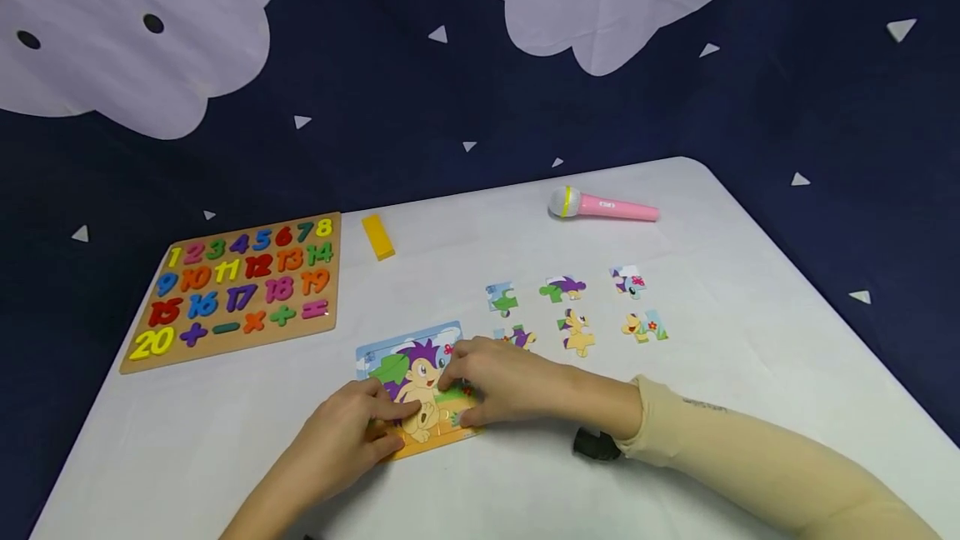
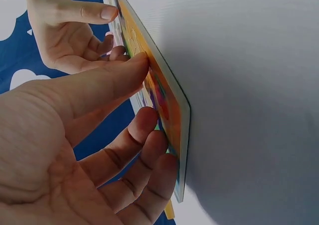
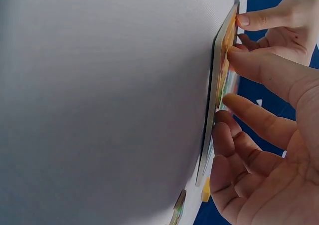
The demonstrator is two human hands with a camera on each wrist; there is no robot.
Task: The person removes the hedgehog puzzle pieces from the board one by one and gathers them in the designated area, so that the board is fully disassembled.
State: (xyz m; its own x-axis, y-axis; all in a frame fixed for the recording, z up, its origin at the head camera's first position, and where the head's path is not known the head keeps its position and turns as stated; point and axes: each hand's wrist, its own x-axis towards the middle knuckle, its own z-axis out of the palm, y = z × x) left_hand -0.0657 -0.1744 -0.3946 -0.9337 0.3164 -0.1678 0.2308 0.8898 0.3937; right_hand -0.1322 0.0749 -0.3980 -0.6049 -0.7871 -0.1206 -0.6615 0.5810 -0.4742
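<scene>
Pieces apparently being seated in puzzle board point(image 1: 424, 375), which is laid flat on table point(image 1: 750, 290). Board touched by left hand point(image 1: 341, 433) and right hand point(image 1: 513, 377), thumbs spread from loosely bent fingers, nothing seen pinched. Next, seams probably to be pressed, then a loose piece point(image 1: 577, 333) fetched from the right

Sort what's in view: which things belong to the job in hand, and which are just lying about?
Job:
puzzle, touched by left hand and right hand
pieces, probably, given the matching artwork

Lying about, it seems:
number board
block
mic
</scene>
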